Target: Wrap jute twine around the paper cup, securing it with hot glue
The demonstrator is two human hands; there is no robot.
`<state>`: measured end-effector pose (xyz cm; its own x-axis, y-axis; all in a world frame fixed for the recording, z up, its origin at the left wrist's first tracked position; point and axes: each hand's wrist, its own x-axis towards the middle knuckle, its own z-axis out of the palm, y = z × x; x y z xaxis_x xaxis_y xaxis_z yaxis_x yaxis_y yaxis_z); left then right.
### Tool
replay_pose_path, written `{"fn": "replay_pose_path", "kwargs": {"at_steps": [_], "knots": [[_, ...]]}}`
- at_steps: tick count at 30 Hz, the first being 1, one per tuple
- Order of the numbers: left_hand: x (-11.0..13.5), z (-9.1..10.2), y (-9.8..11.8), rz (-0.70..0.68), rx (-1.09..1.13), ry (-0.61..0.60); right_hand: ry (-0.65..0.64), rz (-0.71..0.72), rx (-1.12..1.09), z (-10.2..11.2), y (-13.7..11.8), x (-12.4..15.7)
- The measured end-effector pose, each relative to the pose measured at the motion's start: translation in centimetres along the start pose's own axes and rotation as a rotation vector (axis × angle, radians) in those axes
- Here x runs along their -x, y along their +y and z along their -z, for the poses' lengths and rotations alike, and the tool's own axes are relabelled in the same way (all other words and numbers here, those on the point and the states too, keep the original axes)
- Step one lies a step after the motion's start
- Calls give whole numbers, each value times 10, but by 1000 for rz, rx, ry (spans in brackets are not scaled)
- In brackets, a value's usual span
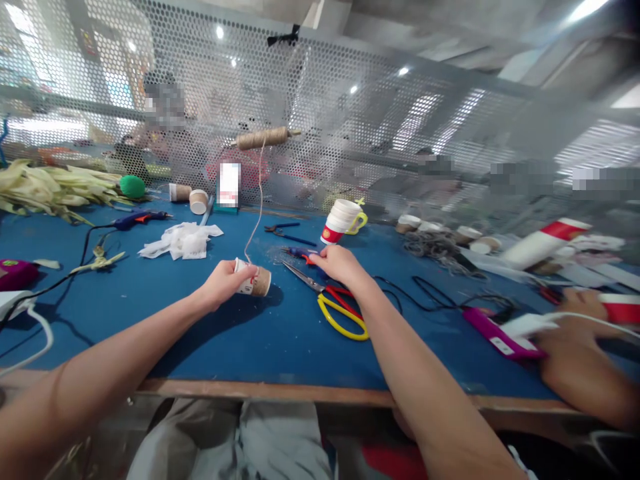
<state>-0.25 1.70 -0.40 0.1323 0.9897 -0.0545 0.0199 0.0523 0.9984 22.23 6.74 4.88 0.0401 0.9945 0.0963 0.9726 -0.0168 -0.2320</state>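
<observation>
My left hand (227,283) is closed around a small paper cup (249,285), tipped on its side just above the table. Brown twine (263,283) covers part of the cup, and a strand (260,193) runs from it up to a twine spool (263,139) on a rod at the mesh panel. In my right hand (341,265) is a blue hot glue gun (299,253) with an orange trigger, its nozzle pointing left. Large scissors (345,318) with yellow and red handles lie beneath my right wrist. Behind the glue gun rest blue-handled pliers (295,237).
Stacked paper cups (340,217) stand behind my right hand. To the left lie white tissue (185,241), another glue gun (140,219) and corn husks (55,187). At right are grey yarn (437,252), a purple power strip (500,337) and another person's arm (585,373).
</observation>
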Motion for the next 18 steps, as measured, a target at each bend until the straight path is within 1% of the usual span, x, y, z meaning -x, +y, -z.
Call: {"fn": "replay_pose_path", "kwargs": {"at_steps": [3,6,9,12,15,16,18], "knots": [[0,-1,0,7,-16,-5,-81,-58,14,-11,8,-13],[0,-1,0,16,-26,-15,-103,-127,-12,-22,12,-21],[0,-1,-2,18,-44,-23,-108,-154,-110,-26,15,-22],[-1,0,-2,7,-38,-19,-91,-123,-269,-18,14,-14],[-1,0,-1,-5,-27,-15,-41,-52,-438,-2,8,4],[-1,0,-1,-5,-27,-11,-42,-27,-517,4,5,11],[-2,0,-1,-9,-28,1,-123,14,-758,11,-2,26]]}}
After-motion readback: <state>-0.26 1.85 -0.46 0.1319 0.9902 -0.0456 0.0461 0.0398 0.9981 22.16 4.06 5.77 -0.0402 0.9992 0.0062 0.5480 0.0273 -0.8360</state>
